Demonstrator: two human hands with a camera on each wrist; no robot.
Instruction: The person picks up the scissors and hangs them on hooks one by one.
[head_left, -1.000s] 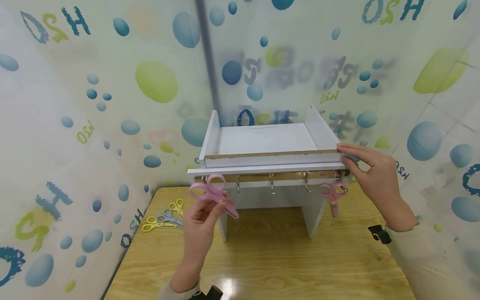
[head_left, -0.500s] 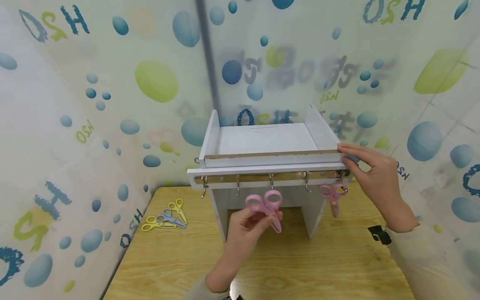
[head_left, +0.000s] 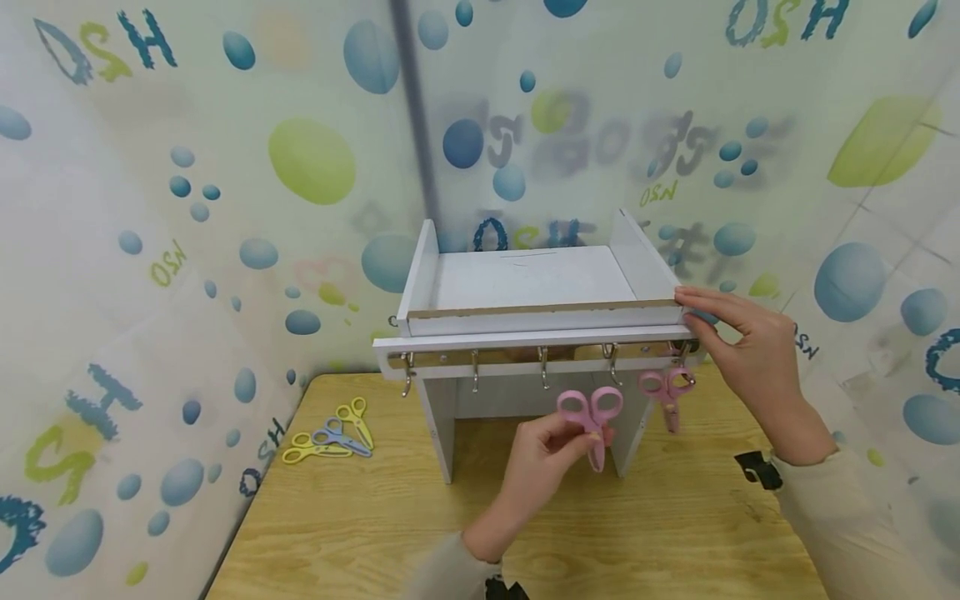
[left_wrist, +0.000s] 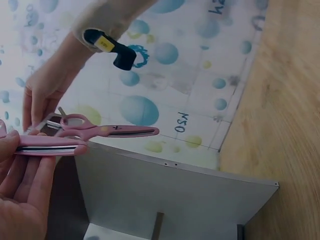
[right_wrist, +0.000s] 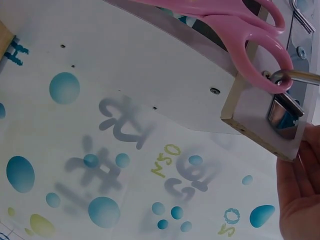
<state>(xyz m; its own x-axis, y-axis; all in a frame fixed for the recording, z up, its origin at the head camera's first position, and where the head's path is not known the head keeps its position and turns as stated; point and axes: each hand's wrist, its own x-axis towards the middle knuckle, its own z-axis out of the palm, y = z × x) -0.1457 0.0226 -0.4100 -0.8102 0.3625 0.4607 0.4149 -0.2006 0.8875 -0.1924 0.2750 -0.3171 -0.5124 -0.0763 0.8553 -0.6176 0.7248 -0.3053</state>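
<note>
Pink scissors [head_left: 596, 427] are pinched by their blades in my left hand [head_left: 542, 462], handle loops upward, just below and in front of the hook rail of a white shelf rack [head_left: 547, 321]. My right hand [head_left: 757, 354] holds the rack's right front corner, fingers on the upper edge and thumb lower down. Near that corner a second pair of pink scissors [head_left: 668, 393] hangs by a loop from the rightmost hook, blades down. In the left wrist view the held scissors [left_wrist: 50, 145] lie close to the hanging ones. The right wrist view shows the hanging loop [right_wrist: 245, 65] on its hook.
Several metal hooks [head_left: 544, 367] line the rail, the others bearing nothing. On the wooden table [head_left: 570, 533], at the left, lie yellow scissors [head_left: 300, 451], blue scissors [head_left: 341, 436] and another yellow pair [head_left: 357, 417]. Patterned walls [head_left: 315, 250] enclose the back and sides.
My left hand has carried the pink scissors rightward, from before the leftmost hook to near the hanging pair, and the blades now point more downward. The right hand stays on the corner.
</note>
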